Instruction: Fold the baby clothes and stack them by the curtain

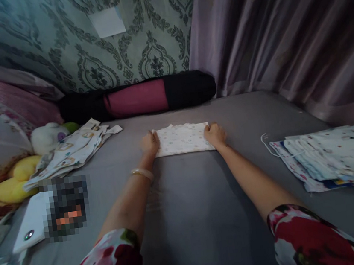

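A white printed cloth (182, 139), folded into a flat rectangle, lies on the grey bed sheet (200, 215) in front of me. My left hand (150, 143), with a pale bangle (142, 174) on the wrist, is closed on the cloth's left edge. At the opposite edge, my right hand (215, 134) pinches the cloth with its fingers curled. The fabric spans straight between both hands, its upper edge slightly uneven. Whether it is a garment or a plain cloth, I cannot tell.
Folded printed clothes (341, 153) are stacked at right, with a white cord trailing. Left are a loose printed garment (75, 147), a white plush toy (47, 137), a yellow plush (15, 182), a white power bank (34, 221) and cables. A black-and-pink long bundle (137, 98) lies against the wall.
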`<state>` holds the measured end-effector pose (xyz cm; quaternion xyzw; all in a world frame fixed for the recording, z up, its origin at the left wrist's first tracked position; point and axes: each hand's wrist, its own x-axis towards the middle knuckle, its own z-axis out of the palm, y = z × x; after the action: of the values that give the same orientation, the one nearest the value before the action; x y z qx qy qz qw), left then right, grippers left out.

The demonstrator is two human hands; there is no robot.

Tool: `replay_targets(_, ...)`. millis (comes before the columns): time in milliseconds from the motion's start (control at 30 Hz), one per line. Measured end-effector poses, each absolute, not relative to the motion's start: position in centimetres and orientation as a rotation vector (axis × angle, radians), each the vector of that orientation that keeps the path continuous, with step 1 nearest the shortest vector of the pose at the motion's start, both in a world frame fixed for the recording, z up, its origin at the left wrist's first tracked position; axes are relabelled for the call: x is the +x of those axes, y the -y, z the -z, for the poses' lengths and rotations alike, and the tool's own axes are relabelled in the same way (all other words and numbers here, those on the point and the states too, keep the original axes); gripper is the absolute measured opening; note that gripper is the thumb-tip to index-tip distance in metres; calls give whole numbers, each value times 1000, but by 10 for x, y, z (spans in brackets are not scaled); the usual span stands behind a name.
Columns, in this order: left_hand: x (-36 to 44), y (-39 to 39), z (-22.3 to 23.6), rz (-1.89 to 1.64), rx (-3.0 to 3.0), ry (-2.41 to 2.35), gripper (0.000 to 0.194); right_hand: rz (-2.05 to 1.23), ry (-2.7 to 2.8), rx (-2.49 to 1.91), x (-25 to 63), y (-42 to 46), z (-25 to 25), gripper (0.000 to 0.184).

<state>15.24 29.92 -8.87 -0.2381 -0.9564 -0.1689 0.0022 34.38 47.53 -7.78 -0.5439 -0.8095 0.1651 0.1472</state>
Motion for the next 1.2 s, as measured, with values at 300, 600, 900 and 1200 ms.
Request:
replay_targets(300, 150, -301, 93, 514, -735, 2998, 47, -536, 2330, -1588, 340, -483, 77, 36)
replay_targets(600, 147, -292, 86, 711, -700, 3072, 50, -779, 2346, -1599, 342, -493, 70, 52)
replay_targets(900, 186, -265, 92, 625, -752, 2998, 35, -619, 2311, -1558, 342, -464, 79, 35)
replay_targets(1200, 193, -268, 91, 501, -775, 2981, 36, -397, 2240, -1549, 341, -457, 89, 33)
